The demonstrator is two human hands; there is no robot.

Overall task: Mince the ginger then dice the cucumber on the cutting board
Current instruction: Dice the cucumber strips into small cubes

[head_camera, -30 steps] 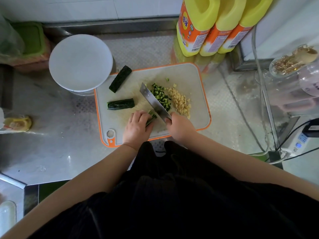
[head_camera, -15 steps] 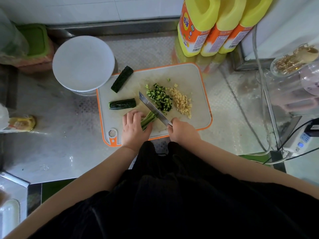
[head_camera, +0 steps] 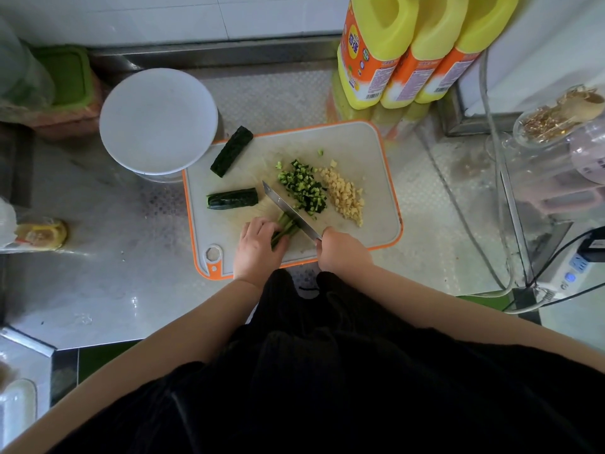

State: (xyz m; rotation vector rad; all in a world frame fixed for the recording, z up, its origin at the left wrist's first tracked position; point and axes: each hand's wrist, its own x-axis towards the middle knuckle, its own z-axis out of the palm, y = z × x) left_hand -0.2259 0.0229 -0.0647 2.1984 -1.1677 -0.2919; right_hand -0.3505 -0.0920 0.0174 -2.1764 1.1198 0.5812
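Closest to the person, both forearms reach out over a black garment toward the orange-rimmed cutting board [head_camera: 360, 142] on the steel desk [head_camera: 98, 290]. The left hand [head_camera: 258, 249] lies at the board's near edge, fingers curled down over a bundle of cucumber strips [head_camera: 285, 228], pinning it to the board. The right hand [head_camera: 340, 250] is wrapped around the handle of a knife [head_camera: 289, 211], whose blade slants away to the left and meets the far end of the strips.

Just past the blade sits a heap of diced cucumber [head_camera: 304, 188], and right beside it a pale pile of minced ginger [head_camera: 347, 196]. To the left on the board lies a cucumber chunk [head_camera: 233, 198]; a second cucumber piece [head_camera: 231, 151] lies at the far left corner, partly over the rim.

Farther back, a white round lid [head_camera: 158, 121] overlaps the board's corner, and three yellow bottles [head_camera: 409, 50] stand against the tiled wall.
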